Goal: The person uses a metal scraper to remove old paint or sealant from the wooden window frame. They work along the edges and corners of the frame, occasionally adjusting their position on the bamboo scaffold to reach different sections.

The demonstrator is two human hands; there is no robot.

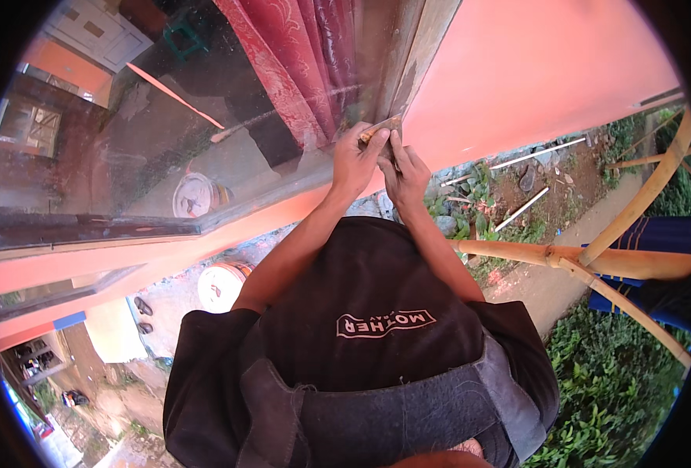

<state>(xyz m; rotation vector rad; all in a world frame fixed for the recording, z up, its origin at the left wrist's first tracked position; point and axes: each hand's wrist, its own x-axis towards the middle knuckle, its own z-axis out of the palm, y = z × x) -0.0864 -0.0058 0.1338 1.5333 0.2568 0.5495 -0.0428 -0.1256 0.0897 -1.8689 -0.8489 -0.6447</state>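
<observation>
Smooth orange wall (532, 70), dusty glass pane (166, 140), red patterned curtain (298, 62) behind. Flat thin scraper blade (383, 126) pressed at the weathered wooden window frame (408, 47), pinched by left hand (355, 160) and right hand (405, 175), fingers clenched on it. Round bamboo poles (626, 218) lashed alongside.

Your left hand (353, 162) and right hand (405, 173) meet at the corner of the glass window pane (166, 148), both gripping a small flat tan scraper blade (383, 129) pressed against the grey wooden window frame (408, 54). A red patterned curtain (306, 54) hangs behind the glass. A yellow bamboo scaffold pole (517, 253) crosses beside your right forearm, and a white plastic bucket (222, 285) stands on the ground far below.
</observation>
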